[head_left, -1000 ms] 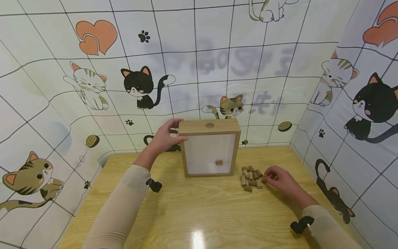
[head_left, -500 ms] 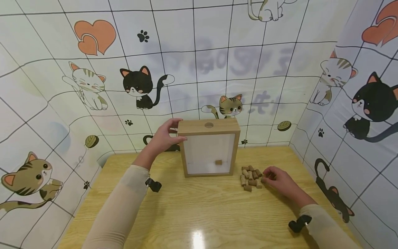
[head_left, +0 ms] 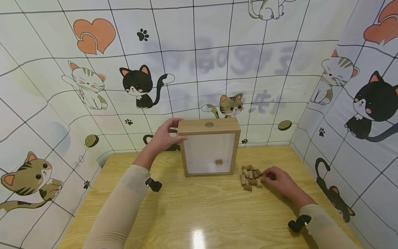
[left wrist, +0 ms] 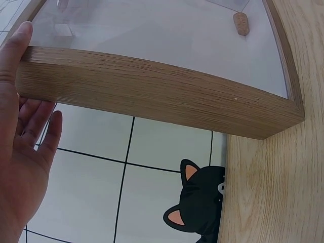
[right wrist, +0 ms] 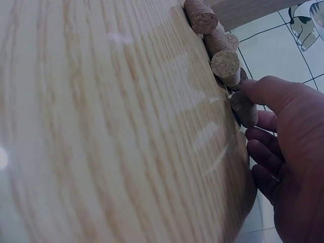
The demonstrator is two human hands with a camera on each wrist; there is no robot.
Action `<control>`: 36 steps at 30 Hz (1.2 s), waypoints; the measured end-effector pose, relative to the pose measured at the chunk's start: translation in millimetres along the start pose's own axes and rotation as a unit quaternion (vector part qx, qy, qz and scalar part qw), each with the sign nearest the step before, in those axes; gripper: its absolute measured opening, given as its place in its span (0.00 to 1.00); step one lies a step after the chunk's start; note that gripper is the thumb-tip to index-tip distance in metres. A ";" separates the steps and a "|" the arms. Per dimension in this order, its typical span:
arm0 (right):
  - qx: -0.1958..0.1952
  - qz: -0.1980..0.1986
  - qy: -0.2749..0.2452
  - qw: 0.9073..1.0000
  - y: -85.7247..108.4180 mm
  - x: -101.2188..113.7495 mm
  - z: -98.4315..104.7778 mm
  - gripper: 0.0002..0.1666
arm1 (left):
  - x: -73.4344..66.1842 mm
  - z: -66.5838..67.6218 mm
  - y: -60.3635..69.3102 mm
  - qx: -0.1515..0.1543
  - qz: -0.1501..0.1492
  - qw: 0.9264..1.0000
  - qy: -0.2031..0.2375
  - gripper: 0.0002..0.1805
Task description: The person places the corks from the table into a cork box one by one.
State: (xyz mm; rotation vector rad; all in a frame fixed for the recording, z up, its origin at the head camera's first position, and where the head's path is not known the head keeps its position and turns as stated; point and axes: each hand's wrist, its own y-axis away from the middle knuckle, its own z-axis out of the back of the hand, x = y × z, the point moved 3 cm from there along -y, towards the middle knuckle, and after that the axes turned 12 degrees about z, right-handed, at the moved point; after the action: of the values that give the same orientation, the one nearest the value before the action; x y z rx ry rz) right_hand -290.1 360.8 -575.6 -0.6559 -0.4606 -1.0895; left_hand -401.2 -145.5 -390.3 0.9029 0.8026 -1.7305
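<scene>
Two grips: pinching a cork (right wrist: 244,110) between fingers of the right hand (head_left: 281,181), with cork pile (head_left: 251,175) on the desk (head_left: 186,207) just left of them; clamping fingers of the left hand (head_left: 162,138) on the upright box (head_left: 207,150).

Beige slvs (head_left: 119,204), L & R, w/ blk wrist cams (head_left: 155,185)

The wooden box (head_left: 209,148) stands upright, with a round hole (head_left: 209,124) on top; the left hand (head_left: 163,136) grips its left side. One cork (head_left: 219,162) lies inside, low at right. Beside the box, brown corks (head_left: 251,178) lie heaped; the right hand (head_left: 280,180) pinches an outer one.
</scene>
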 end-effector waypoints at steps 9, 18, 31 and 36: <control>-0.003 0.007 -0.007 1.000 1.0 1.4 1.0 0.15 | 1.8 0.0 -0.8 0.002 0.003 1.000 0.006 0.46; -0.023 0.011 -0.017 1.000 -3.2 10.2 8.3 0.21 | 1.1 0.6 -1.7 0.003 0.000 1.000 0.011 0.46; -0.046 0.071 -0.001 0.996 -20.7 27.5 22.6 0.24 | 1.3 1.4 -2.4 0.003 0.005 1.000 0.001 0.46; -0.040 0.060 -0.001 0.997 -28.0 38.5 29.8 0.27 | 0.7 1.0 -1.5 0.004 0.004 1.000 0.001 0.46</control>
State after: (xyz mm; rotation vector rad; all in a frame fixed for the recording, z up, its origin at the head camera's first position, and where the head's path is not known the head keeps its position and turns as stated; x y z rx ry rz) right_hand -301.1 347.5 -522.1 -0.7458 -0.3767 -0.9972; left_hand -403.0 -146.2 -390.3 0.9117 0.7931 -1.7271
